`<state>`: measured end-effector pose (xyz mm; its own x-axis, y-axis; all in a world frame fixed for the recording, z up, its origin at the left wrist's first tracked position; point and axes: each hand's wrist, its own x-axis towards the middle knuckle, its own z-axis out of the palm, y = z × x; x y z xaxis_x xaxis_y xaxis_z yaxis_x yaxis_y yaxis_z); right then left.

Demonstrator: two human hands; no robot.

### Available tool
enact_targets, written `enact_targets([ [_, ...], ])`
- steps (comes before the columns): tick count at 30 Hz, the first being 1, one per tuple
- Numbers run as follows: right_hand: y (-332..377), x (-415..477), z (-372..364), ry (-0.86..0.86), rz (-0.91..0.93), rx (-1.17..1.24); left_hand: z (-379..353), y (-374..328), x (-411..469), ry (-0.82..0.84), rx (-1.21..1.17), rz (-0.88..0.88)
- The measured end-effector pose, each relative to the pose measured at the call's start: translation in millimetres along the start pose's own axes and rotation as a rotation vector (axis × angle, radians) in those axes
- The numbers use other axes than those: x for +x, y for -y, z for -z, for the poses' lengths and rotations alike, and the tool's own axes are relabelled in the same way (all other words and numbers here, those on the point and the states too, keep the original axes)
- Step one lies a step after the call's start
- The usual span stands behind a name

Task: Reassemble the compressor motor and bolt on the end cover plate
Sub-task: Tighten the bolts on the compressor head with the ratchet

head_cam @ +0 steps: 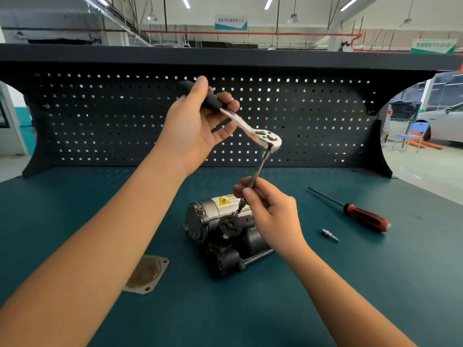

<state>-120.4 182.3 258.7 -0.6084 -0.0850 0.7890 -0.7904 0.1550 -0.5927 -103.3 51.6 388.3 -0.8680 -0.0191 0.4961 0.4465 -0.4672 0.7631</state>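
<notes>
Now: extension bar (258, 171) pinched by right hand (271, 214) just above compressor motor (220, 236), bit tip set on bolt (234, 214) atop motor. Ratchet (238, 121) gripped by left hand (190, 128), higher above motor. Bar tilted: slip-off likely, bolt head rounded. End cover plate (147, 274) seen near-left of motor, not yet bolted.

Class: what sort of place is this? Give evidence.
Probably an automotive workshop or training hall: a workbench backed by a perforated tool panel, a ratchet wrench at a compressor motor, a car beyond.
</notes>
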Motion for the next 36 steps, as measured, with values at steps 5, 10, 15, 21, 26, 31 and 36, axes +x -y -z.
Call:
enact_targets([
  [5, -3.2, 4.8, -7.1, -0.210, -0.115, 0.011, -8.7, 8.7, -34.5, 0.151, 0.333, -0.332],
  [10, -1.9, 1.4, -0.4, -0.119, -0.159, 0.101, -7.1, 13.5, -35.7, 0.113, 0.284, -0.286],
  [15, -6.3, -6.7, -0.4, 0.080, -0.192, 0.075, 6.9, 10.4, -18.1, 0.054, 0.169, -0.180],
  [21, -8.5, -6.9, -2.1, -0.024, -0.139, 0.042, 13.5, 8.7, -18.3, 0.067, 0.094, -0.150],
  [26, -7.8, -9.1, -7.8, -0.150, -0.153, 0.042, 14.0, 17.5, -50.4, 0.260, 0.389, -0.527],
  [31, -2.0, -9.8, -7.7, -0.075, -0.144, 0.029, 24.7, 20.0, -42.3, 0.110, 0.263, -0.431],
  [36, -2.0, -11.7, -10.5, 0.083, -0.156, 0.047, 35.6, 21.4, -9.3, -0.038, 0.037, -0.193],
])
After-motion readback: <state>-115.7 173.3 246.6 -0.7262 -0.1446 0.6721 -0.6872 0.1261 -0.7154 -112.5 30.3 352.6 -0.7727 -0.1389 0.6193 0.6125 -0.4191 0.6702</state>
